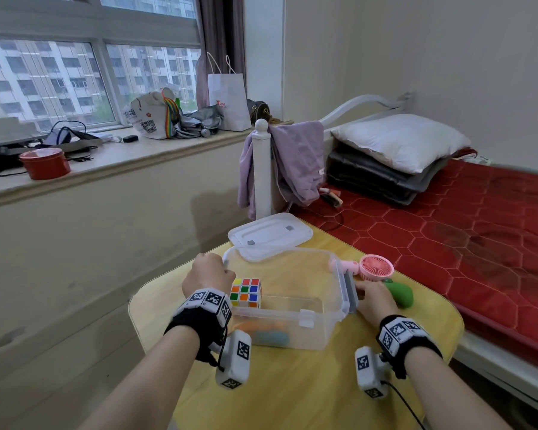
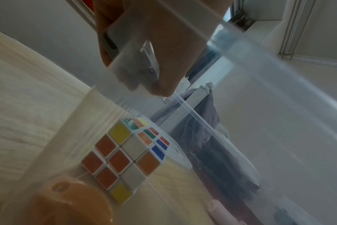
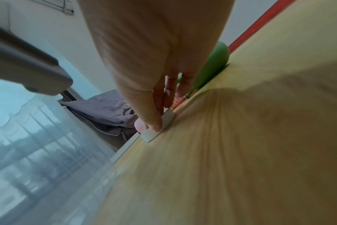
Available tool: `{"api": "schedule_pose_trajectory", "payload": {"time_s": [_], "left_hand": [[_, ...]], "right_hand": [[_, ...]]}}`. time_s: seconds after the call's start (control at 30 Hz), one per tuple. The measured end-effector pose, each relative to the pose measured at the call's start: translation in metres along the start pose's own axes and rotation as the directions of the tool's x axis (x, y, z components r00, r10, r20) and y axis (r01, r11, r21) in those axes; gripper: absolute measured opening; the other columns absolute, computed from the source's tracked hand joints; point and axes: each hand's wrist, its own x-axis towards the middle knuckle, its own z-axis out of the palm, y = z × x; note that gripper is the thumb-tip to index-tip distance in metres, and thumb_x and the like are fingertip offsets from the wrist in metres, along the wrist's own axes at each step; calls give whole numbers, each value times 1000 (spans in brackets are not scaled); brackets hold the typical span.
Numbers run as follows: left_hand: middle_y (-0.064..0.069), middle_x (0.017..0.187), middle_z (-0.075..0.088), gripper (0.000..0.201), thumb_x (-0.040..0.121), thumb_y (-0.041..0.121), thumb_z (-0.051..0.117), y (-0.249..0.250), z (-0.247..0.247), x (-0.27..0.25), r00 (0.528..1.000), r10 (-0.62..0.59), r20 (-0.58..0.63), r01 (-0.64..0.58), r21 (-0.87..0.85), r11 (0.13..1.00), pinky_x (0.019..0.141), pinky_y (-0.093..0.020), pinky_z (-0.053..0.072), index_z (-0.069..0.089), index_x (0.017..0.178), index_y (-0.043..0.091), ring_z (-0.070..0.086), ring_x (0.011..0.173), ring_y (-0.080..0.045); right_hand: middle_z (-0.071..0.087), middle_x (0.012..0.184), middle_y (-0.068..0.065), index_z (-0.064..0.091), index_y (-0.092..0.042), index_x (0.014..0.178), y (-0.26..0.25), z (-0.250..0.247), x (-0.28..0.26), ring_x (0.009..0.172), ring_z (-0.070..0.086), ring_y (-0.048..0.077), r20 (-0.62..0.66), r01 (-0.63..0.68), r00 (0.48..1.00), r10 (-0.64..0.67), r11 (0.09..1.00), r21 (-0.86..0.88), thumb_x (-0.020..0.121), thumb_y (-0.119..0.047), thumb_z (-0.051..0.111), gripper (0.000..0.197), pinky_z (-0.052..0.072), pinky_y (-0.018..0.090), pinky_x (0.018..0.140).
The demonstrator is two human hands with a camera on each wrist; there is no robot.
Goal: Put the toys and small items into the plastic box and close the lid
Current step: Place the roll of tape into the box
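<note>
A clear plastic box (image 1: 292,305) sits open in the middle of a small yellow table (image 1: 292,383), its long sides running left to right. One lid (image 1: 271,234) lies flat behind it, at the table's far edge, overlapping the box's back rim. The left hand (image 1: 207,276) curls over the box's left end, its fingers (image 2: 144,65) wrapped around the clasp there. The right hand (image 1: 375,297) is at the box's right end beside the grey clasp (image 1: 350,293); its fingers (image 3: 160,97) point down towards a small white piece on the tabletop, and whether they grip anything cannot be told.

Inside the box: one puzzle cube (image 1: 246,292) against the left wall, one orange toy (image 2: 67,202) and one blue-grey item (image 1: 272,338) near the front wall. The right half of the box floor lies bare.

Outside, on the narrow strip of table to the right: one pink handheld fan (image 1: 373,267) and one green pear-shaped toy (image 1: 399,293), just beyond the right hand. A red mattress (image 1: 463,237) borders the table's right edge. Bare tabletop stretches in front of the box.
</note>
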Motion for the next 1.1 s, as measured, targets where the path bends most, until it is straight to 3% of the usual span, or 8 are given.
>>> {"api": "schedule_pose_trajectory", "payload": {"time_s": [0.1, 0.27, 0.47, 0.57, 0.67, 0.77, 0.97, 1.1], "left_hand": [[-6, 90, 62, 15, 84, 21, 55, 0, 0, 0, 1000, 1, 1, -1, 7, 1000, 57, -29, 41, 64, 78, 12, 58, 70, -24], [-6, 91, 62, 15, 86, 23, 56, 1, 0, 0, 1000, 1, -3, -1, 11, 1000, 59, -30, 43, 65, 82, 12, 60, 72, -24], [-5, 95, 60, 16, 86, 24, 56, 7, 0, -5, 1000, -5, -9, 5, 20, 1000, 59, -29, 43, 67, 85, 13, 59, 73, -23], [-5, 96, 58, 16, 86, 24, 56, 11, 0, -8, 1000, -10, -7, 10, 21, 1000, 60, -29, 43, 67, 87, 12, 59, 74, -24], [-6, 97, 58, 18, 88, 23, 54, 16, 1, -12, 1000, 1, 1, -1, 23, 1000, 58, -30, 41, 67, 89, 11, 56, 71, -24], [-4, 98, 54, 19, 90, 24, 53, 22, 2, -18, 1000, 24, 3, -24, 30, 999, 58, -30, 40, 66, 91, 11, 54, 70, -23], [-3, 96, 51, 20, 91, 24, 53, 23, 2, -20, 999, 33, 6, -33, 15, 999, 60, -30, 41, 67, 95, 12, 53, 70, -22], [-3, 96, 51, 19, 91, 26, 54, 23, 1, -20, 1000, 29, 1, -29, 10, 1000, 59, -30, 41, 67, 95, 12, 54, 70, -21]], "right_hand": [[66, 80, -7, 71, -21, 86, -2, 0, -2, 89, 65, 17, 6, -23, 1000, 22, 996, 82, 81, -5, 67, 17, 42, 23, 78], [68, 91, -3, 65, -24, 89, -15, -25, -7, 92, 66, 19, -135, -22, 989, 61, 962, 274, 86, -16, 67, 8, 50, 29, 83], [71, 93, -6, 70, -18, 96, -69, -85, -22, 89, 66, 10, -293, 305, 936, -195, 863, 402, 86, -25, 69, 13, 53, 25, 78], [71, 94, -4, 69, -16, 97, -105, -103, -33, 87, 66, 7, -136, 436, 898, -419, 804, 403, 86, -22, 70, 13, 53, 19, 79], [71, 95, -3, 70, -15, 95, -133, -96, -38, 84, 64, 3, 213, 450, 820, -531, 829, 333, 84, -20, 71, 13, 50, 14, 76], [71, 98, -4, 71, -18, 96, -140, -66, -31, 85, 62, 5, 411, 465, 797, -442, 884, 49, 84, -22, 70, 13, 49, 16, 77], [73, 107, 6, 71, -7, 104, -129, -18, -18, 87, 61, 13, 508, 373, 825, -249, 915, -157, 85, -12, 68, 20, 44, 15, 66], [66, 123, 8, 64, -9, 124, -135, -9, -17, 111, 61, 22, 616, 364, 771, -161, 905, -219, 88, -16, 64, 36, 46, 24, 86]]}}
